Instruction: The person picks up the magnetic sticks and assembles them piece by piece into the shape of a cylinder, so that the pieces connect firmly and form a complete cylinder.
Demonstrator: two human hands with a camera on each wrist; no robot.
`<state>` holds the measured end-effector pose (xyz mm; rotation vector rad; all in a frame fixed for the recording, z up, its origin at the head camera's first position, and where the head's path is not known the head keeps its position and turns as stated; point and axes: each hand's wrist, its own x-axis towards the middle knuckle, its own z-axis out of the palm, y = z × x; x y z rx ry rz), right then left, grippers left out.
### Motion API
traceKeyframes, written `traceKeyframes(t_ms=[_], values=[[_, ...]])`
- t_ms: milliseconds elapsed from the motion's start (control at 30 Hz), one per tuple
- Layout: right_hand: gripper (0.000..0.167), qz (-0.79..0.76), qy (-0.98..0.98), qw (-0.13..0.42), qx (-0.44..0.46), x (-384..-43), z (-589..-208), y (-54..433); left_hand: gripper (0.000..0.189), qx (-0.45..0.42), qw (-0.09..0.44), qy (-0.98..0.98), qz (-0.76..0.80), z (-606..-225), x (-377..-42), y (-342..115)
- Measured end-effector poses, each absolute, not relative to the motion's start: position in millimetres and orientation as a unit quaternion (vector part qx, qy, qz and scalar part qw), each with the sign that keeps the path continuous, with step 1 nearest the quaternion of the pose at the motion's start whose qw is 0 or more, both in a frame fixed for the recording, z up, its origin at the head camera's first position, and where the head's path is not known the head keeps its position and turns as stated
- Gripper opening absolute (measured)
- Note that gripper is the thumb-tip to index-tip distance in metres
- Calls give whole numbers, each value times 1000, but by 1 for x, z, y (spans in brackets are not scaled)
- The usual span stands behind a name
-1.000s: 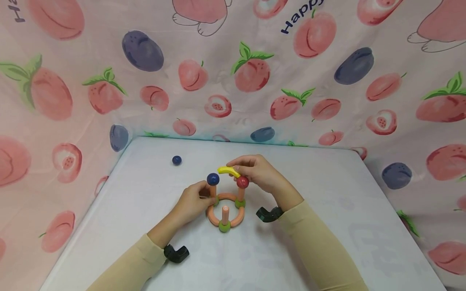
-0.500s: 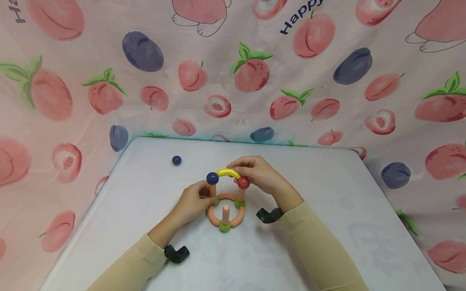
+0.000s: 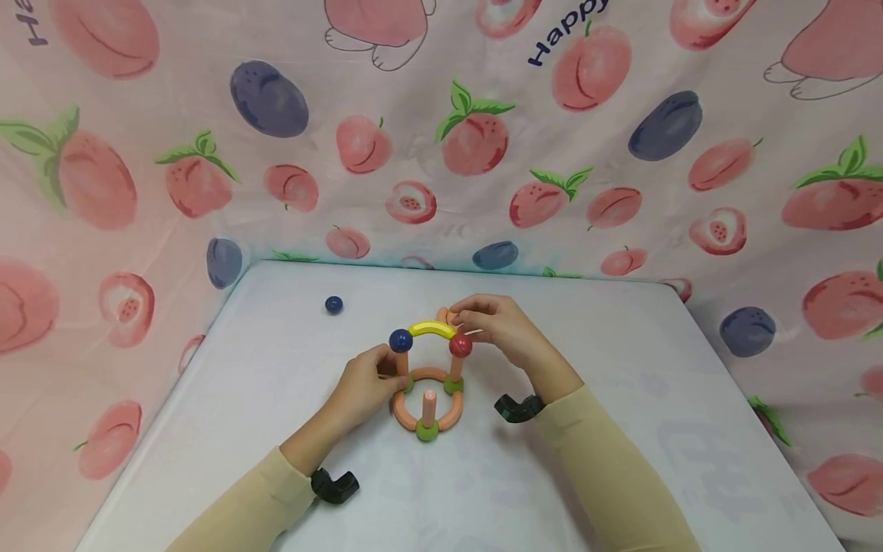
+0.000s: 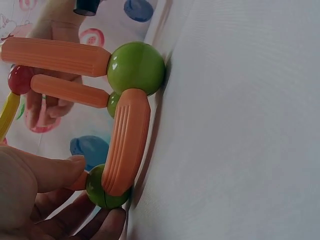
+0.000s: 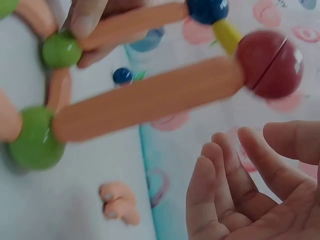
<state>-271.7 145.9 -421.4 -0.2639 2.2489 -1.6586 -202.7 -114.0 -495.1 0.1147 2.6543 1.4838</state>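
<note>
A toy frame of orange building sticks and green balls stands on the table, with a curved orange ring (image 3: 451, 416) as its base. Its left post (image 3: 403, 363) carries a blue ball (image 3: 401, 340), its right post (image 3: 457, 366) a red ball (image 3: 461, 346). A yellow curved stick (image 3: 432, 328) bridges these two balls. The front post (image 3: 429, 409) has a bare top. My left hand (image 3: 366, 387) grips the left post at its foot, fingers around the green ball (image 4: 107, 189). My right hand (image 5: 255, 190) is beside the red ball, fingers apart and holding nothing.
A loose blue ball (image 3: 334, 305) lies toward the back left of the white table (image 3: 586, 330). Curved orange sticks (image 5: 120, 202) lie behind the frame, partly covered by my right hand in the head view. A fruit-print cloth (image 3: 414, 138) hangs behind the table.
The yellow curved stick's left end came down onto the blue ball. My right hand then let go of it and moved slightly right. My left hand kept its grip.
</note>
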Motion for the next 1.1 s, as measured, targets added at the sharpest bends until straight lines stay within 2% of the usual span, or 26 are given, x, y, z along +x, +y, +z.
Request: traceKeyframes(t_ms=[267, 433, 700, 967, 1100], values=[[35, -572, 801, 171, -35, -281, -442, 149, 18, 30, 46, 875, 481, -493, -198, -114], [33, -569, 803, 176, -32, -280, -452, 155, 19, 31, 45, 878, 476, -495, -194, -114], [30, -561, 800, 204, -58, -262, -469, 168, 23, 42, 37, 873, 484, -495, -184, -115], [37, -553, 798, 213, -104, -239, -483, 176, 23, 47, 45, 869, 491, -493, -177, -117], [34, -554, 800, 203, -112, -232, -487, 171, 24, 54, 47, 870, 488, -495, -176, -118]])
